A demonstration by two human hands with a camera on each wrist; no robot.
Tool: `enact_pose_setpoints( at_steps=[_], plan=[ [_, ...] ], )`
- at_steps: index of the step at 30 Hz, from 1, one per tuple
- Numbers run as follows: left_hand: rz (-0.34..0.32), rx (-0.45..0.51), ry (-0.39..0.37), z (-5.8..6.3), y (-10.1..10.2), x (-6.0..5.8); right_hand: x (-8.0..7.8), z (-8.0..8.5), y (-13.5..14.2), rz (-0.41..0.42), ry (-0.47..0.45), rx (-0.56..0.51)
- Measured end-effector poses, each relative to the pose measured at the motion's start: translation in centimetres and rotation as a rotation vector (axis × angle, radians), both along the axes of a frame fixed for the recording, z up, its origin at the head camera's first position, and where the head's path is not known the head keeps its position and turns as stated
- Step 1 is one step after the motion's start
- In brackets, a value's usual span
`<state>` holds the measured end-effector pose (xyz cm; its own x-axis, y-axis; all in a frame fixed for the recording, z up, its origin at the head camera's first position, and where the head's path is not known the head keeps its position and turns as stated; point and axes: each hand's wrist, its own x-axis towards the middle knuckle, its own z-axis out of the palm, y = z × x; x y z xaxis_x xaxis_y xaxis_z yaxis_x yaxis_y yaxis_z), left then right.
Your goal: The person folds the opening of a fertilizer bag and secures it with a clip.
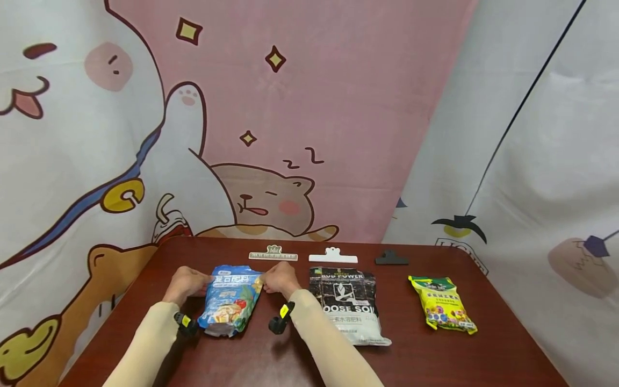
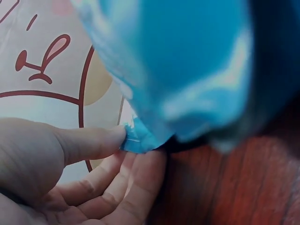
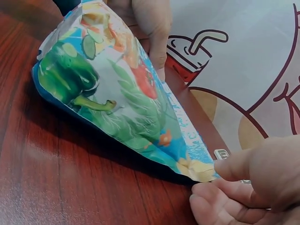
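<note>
A blue fertilizer bag (image 1: 231, 301) printed with vegetables lies at the left of the table, its top end toward the back. My left hand (image 1: 186, 283) pinches the bag's upper left corner; in the left wrist view the thumb presses the blue film (image 2: 140, 138) against the fingers. At the upper right corner, my right hand (image 1: 281, 279) pinches the bag's edge between thumb and fingers. The right wrist view shows that yellowish corner (image 3: 199, 169) at the fingertips, with the printed side of the bag rising beyond it.
A black and white soil bag (image 1: 345, 306) lies right of my right forearm, and a yellow-green bag (image 1: 442, 303) farther right. Along the back sit a patterned clip (image 1: 273, 253), a white clip (image 1: 333, 256) and a black clip (image 1: 391, 258). A printed cloth (image 1: 338, 134) hangs behind the table.
</note>
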<state>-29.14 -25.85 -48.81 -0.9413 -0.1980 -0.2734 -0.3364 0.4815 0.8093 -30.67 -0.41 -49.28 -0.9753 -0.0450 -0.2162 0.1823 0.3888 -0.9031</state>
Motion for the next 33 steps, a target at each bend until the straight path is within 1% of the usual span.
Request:
enact_pose_setpoints(
  at_steps=[4,9,13,17,20,23,28,30,33],
  plan=[
    [0.007,0.015,0.021,-0.4,-0.1,0.2,-0.1,-0.4,-0.4,-0.039,0.022,0.021],
    [0.012,0.047,0.036,-0.7,-0.2,0.6,0.2,-0.6,-0.8,-0.087,0.048,0.045],
    [0.023,0.074,0.035,-0.7,-0.4,0.9,0.4,-0.7,-0.9,-0.08,0.046,-0.001],
    [0.028,0.09,0.06,-0.6,-0.4,1.0,0.4,-0.6,-0.8,-0.063,0.05,-0.057],
    [0.021,0.098,0.082,-0.5,-0.2,1.1,0.4,-0.5,-0.7,-0.054,0.076,-0.075],
    [0.032,0.1,0.088,-0.3,-0.1,1.1,0.5,-0.2,-0.5,-0.047,0.099,-0.117],
    [0.053,0.119,0.119,0.4,0.1,1.3,0.8,0.6,-0.2,-0.036,0.128,-0.194],
    [0.052,0.126,0.133,0.8,0.3,1.4,1.0,0.9,0.0,-0.033,0.133,-0.224],
    [0.053,0.131,0.151,1.3,0.6,1.7,1.4,1.6,0.3,-0.044,0.137,-0.238]
  ],
)
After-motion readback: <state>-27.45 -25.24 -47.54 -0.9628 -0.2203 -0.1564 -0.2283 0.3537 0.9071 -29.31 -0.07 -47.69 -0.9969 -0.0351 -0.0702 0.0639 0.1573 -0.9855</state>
